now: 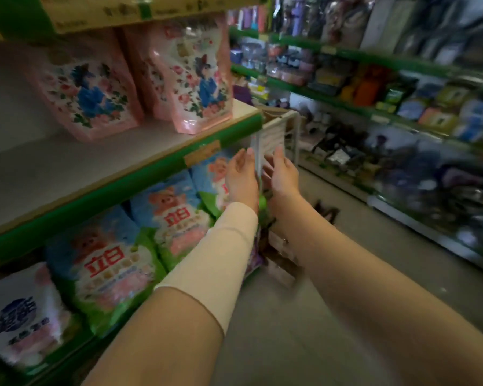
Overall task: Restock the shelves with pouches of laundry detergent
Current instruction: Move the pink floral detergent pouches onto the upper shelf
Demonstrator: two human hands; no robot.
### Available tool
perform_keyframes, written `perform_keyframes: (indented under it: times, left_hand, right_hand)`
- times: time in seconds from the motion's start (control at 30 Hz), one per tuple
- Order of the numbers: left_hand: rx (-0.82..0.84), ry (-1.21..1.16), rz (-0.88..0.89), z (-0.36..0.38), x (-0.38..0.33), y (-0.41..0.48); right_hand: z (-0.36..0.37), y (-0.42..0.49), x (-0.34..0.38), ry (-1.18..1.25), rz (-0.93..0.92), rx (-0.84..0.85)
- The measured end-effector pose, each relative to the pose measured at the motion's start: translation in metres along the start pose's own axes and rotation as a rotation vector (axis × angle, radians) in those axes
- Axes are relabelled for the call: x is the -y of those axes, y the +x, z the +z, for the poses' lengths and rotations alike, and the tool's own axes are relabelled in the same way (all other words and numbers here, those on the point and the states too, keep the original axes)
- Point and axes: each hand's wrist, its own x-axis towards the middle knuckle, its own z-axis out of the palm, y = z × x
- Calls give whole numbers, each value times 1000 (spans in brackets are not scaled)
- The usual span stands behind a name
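We see both arms stretched forward along the aisle. Left hand point(241, 176), above a pale forearm sleeve point(229, 246), has its fingers straight and loosely spread and holds nothing. Right hand point(282, 174) is the same: fingers extended, empty. Both sit just in front of a white wire basket cart point(279, 129); the frame is blurred and we cannot tell if they touch it. Pink floral stand-up detergent pouches point(201, 76) stand upright on the grey green-edged upper shelf point(67, 174). Blue-and-green pouches with red lettering point(109, 263) lean in a row one level below, left of the left arm.
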Motion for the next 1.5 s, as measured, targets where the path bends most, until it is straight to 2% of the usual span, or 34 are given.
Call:
perform_keyframes:
  times: [0.23,0.3,0.53,0.77,0.97,1.1,1.3,1.5]
  left_hand:
    - [331,39,-280,106,80,-102]
    - [436,95,-315,125,98,-130]
    - [729,188,-540,155,145,-217]
    - [954,307,-637,146,195,-304]
    - [1207,351,-643,130,200,-408]
    - [1366,412,-573,109,196,-477]
    - [1532,493,-631,87,202,-559]
    - [1756,500,-653,78,178,-631]
  right_hand:
    - [-172,-24,0,26,42,-385]
    - [-213,-38,-5,21,48,-504]
    - [-311,-102,-48,157,106,-897]
    - [-365,-194,-102,380,108,-1186]
    - [-405,-290,-124,503,91,-1355]
    - [-424,-361,-141,573,48,-1509]
    - [-448,-449,-163,749,19,-1770]
    - [-462,-507,-150,872,-96,-1870]
